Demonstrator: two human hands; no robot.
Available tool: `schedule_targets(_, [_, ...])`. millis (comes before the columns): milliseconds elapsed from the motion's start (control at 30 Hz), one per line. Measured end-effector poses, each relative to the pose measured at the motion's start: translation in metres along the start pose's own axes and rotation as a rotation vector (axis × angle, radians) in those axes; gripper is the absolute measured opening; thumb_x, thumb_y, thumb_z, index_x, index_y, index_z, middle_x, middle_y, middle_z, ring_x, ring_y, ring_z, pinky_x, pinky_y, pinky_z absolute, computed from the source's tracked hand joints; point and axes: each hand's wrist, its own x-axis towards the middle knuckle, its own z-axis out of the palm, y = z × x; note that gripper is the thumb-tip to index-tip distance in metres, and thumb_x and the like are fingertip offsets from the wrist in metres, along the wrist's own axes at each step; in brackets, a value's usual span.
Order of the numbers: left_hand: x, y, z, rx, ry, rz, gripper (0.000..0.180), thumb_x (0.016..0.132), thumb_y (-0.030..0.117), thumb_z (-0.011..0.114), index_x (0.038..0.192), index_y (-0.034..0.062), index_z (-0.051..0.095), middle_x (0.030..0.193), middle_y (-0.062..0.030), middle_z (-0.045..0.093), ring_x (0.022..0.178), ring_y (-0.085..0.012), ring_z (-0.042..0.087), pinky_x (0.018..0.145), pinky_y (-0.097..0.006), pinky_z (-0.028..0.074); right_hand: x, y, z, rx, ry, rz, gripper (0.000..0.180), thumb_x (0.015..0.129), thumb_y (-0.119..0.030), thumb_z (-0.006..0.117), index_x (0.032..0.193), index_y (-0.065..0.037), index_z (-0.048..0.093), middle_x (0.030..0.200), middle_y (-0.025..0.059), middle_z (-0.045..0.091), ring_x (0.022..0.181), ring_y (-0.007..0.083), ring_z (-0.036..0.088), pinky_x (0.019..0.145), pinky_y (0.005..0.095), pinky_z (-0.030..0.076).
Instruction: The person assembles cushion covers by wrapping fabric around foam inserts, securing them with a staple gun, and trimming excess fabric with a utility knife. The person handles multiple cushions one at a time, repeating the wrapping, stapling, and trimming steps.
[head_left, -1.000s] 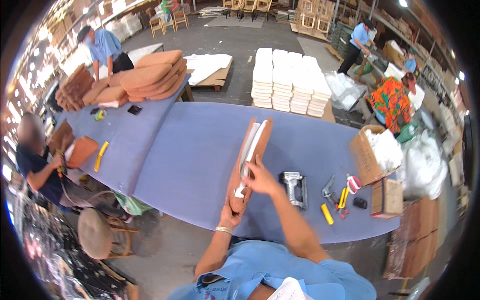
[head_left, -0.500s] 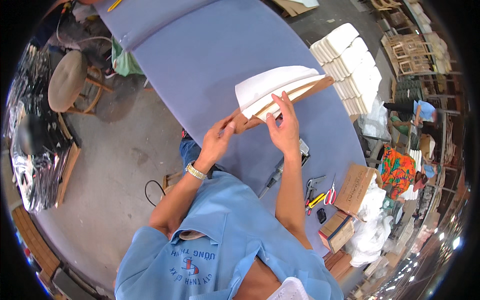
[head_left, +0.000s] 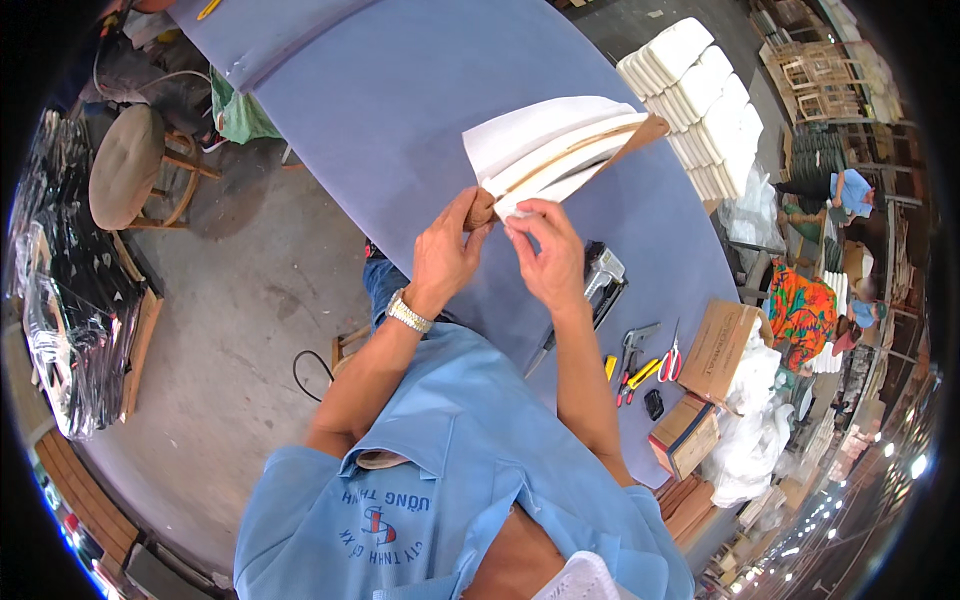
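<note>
A curved, brown wood-like piece (head_left: 640, 137) with white cloth (head_left: 530, 128) along it is held up over the blue-covered table (head_left: 400, 130). My left hand (head_left: 447, 250) is closed around its near left end. With thumb and fingertips, my right hand (head_left: 547, 250) pinches the white cloth's near edge, close to that end. Between the cloth and the brown piece shows a thin, tan curved strip (head_left: 575, 155). Beside my right forearm lies a staple gun (head_left: 603, 270), partly covered by that arm.
Right of my arm lie pliers (head_left: 634, 350), a yellow cutter (head_left: 645, 373), red-handled scissors (head_left: 671, 362) and a small black object (head_left: 654, 404). Cardboard boxes (head_left: 722, 350) stand at the table's right edge. Stacked white cushions (head_left: 690, 100) are beyond it. A round stool (head_left: 128, 165) stands left.
The brown piece has tilted, opening a gap beneath the strip. My right hand has moved toward its left end and now pinches the cloth edge. More of the staple gun shows.
</note>
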Motion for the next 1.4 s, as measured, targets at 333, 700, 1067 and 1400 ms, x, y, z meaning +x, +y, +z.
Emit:
schedule_targets(333, [-0.001,-0.011,0.009,0.077,0.084,0.124,0.055,0.087,0.013,0.077,0.138,0.0045,0.058,0.135,-0.0163,0.067,0.111,-0.037,0.07,0.087,-0.045,0.059,-0.011,0.012,0.026,0.16,0.102,0.143,0.006,0.091,-0.01,0.076,0.093,-0.005,0.073,0.088,0.0088,0.071,0.073,0.0244,0.071,0.066,0.0359,0.055])
schedule_targets(700, [-0.013,-0.016,0.019,0.157,0.067,0.176,0.056,0.085,0.017,0.08,0.136,0.0076,0.059,0.133,-0.0141,0.067,0.107,-0.0358,0.071,0.081,-0.045,0.06,0.016,-0.013,-0.007,-0.2,-0.275,0.426,0.015,0.091,-0.023,0.073,0.098,-0.011,0.069,0.068,0.0096,0.069,0.067,0.0345,0.069,0.064,0.0477,0.051])
schedule_targets(1067, [-0.014,-0.016,0.015,0.122,0.035,0.107,0.063,0.081,0.01,0.083,0.139,0.008,0.058,0.138,-0.0162,0.065,0.112,-0.0365,0.07,0.084,-0.042,0.061,-0.007,0.004,0.011,0.202,-0.224,0.475,0.014,0.095,-0.017,0.072,0.097,-0.004,0.067,0.068,0.0073,0.067,0.059,0.0219,0.064,0.06,0.0366,0.05])
schedule_targets(1400, [-0.006,-0.015,0.013,0.103,0.126,0.18,0.061,0.08,0.009,0.083,0.138,0.009,0.061,0.136,-0.0129,0.067,0.113,-0.0333,0.07,0.09,-0.041,0.06,0.002,-0.011,0.022,-0.024,-0.075,0.331,0.016,0.092,-0.012,0.076,0.102,-0.003,0.067,0.075,0.0049,0.067,0.065,0.013,0.063,0.062,0.0298,0.052])
